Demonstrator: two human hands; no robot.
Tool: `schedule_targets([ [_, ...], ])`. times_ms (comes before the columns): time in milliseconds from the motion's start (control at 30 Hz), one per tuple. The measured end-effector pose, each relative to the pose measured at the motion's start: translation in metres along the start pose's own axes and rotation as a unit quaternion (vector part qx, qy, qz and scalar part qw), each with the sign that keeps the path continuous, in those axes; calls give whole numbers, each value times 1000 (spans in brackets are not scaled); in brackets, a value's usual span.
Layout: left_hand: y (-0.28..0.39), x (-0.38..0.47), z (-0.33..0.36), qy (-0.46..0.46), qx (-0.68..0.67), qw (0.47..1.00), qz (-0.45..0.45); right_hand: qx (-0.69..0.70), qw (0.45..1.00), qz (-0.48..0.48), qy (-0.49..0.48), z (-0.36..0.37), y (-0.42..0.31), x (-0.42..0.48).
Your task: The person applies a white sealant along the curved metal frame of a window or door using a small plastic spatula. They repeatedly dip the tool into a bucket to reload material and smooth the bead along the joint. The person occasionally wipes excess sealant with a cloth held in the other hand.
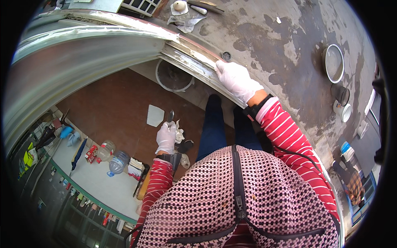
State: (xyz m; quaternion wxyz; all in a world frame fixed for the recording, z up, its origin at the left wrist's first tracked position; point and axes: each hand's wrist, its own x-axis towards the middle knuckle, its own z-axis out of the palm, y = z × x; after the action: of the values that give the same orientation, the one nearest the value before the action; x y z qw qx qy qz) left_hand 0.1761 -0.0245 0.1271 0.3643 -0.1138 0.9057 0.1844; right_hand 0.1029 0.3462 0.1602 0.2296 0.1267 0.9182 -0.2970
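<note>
My right hand (237, 81), in a thin white glove, has its fingers curled over the bare sill track of the window frame (198, 66). Whether it also holds something small is hidden. White paste or caulk (130, 26) is smeared along the frame to the left. My left hand (166, 138), gloved too, is lower and indoors, shut on a metal spoon (171, 116) whose bowl points away from me. Crumpled white material (179, 134) shows beside that hand; I cannot tell if it is held. A white flat piece (155, 115) appears just beyond, over the red-brown floor.
Indoors are a round tub (174, 76), a large water bottle (118, 162), a folded umbrella (78, 156) and dark shoes (185, 146). Outside, a basin (334, 63) and white bucket (342, 111) stand on stained concrete (266, 40). Plastic wrap (187, 23) lies beyond the frame.
</note>
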Motion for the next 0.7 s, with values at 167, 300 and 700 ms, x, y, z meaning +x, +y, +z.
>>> schedule_targets([
  [167,-8,2,6,5,16,1000,5,13,999,-4,44,2,-10,32],
  [300,-10,0,3,-7,25,1000,-14,14,992,-3,129,4,-8,14],
  [700,4,-11,-3,-8,19,1000,-9,-58,984,-126,111,-8,-52,43],
])
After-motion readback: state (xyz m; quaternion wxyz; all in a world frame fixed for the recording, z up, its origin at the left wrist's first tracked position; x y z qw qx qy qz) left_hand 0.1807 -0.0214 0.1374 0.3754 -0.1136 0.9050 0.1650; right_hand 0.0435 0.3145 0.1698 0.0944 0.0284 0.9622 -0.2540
